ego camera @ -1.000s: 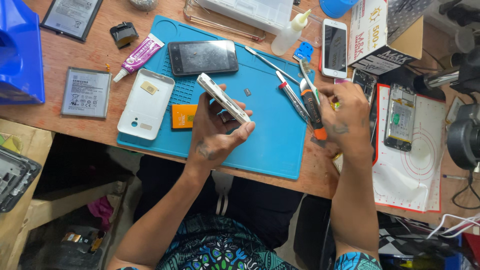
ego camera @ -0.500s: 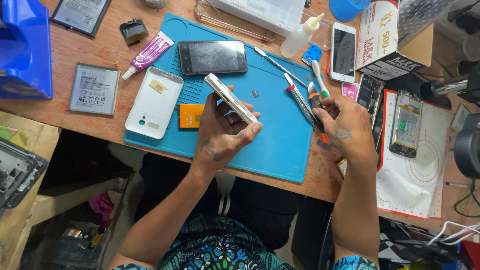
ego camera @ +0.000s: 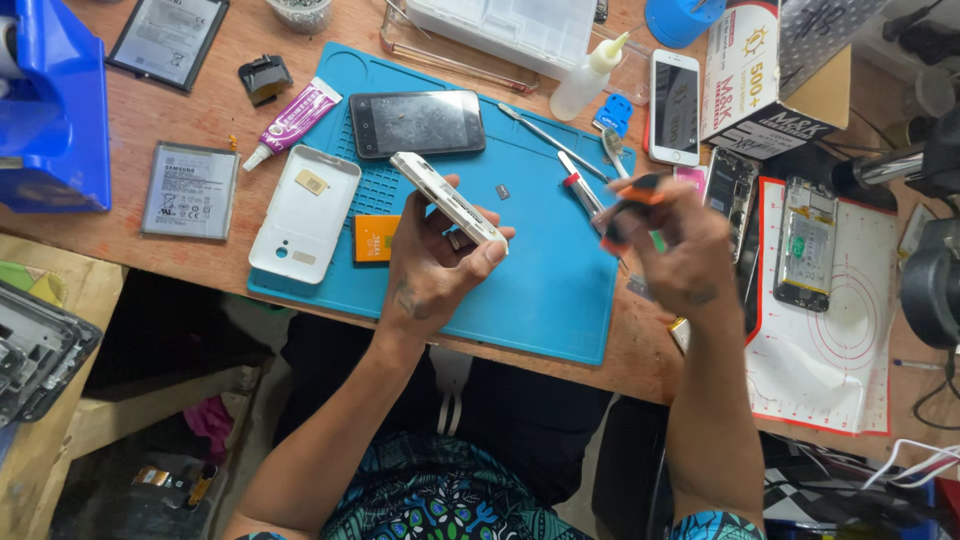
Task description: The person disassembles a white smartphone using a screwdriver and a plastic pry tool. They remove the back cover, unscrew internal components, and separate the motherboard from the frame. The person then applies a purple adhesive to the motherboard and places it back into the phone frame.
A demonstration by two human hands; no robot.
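My left hand (ego camera: pixel 435 270) grips a white phone body (ego camera: pixel 447 198) by its edge, tilted above the blue work mat (ego camera: pixel 540 290). My right hand (ego camera: pixel 680 250) is raised over the mat's right side and closed on a black and orange screwdriver (ego camera: pixel 625 205); the hand is blurred by motion. A white back cover (ego camera: pixel 305 212) and an orange battery (ego camera: pixel 376 238) lie on the mat left of the left hand. A black smartphone (ego camera: pixel 417 123) lies flat at the mat's far side.
Tweezers and drivers (ego camera: pixel 575 165) lie on the mat. A white phone (ego camera: pixel 675 107), glue bottle (ego camera: pixel 588 78), cardboard box (ego camera: pixel 760 70) and opened phone (ego camera: pixel 805 245) on a white mat sit right. Two batteries (ego camera: pixel 190 190), glue tube (ego camera: pixel 295 122), blue bin (ego camera: pixel 50 110) sit left.
My right hand has lifted off the tools on the mat with a black and orange screwdriver and swung toward the phone body. My left hand keeps holding the phone body.
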